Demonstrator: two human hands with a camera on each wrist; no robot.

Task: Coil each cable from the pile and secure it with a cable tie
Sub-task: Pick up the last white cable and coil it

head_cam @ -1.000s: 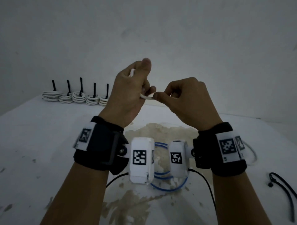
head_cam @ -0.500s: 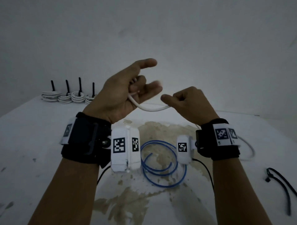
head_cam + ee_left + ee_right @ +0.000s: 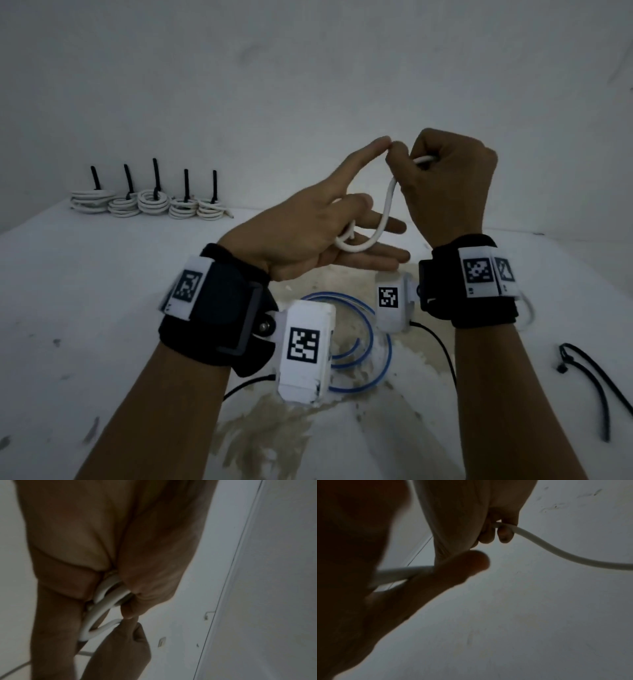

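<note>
1. On the table (image 3: 85,308) nearest me, under my wrists, lies a blue cable (image 3: 368,320) in loose loops; black cable ties (image 3: 596,387) lie to the right.
2. My left hand (image 3: 308,236) is spread, fingers straight. The white cable (image 3: 383,212) hangs as a loop around the fingers (image 3: 383,255).
3. My right hand (image 3: 445,185), beside and slightly higher, has its grip curled round the cable's free run. The cable runs steeply up from the loop to this grip, so I judge that the next wrap passes over the left fingers.
4. Farthest, five tied white coils (image 3: 150,202) stand in a row.
</note>
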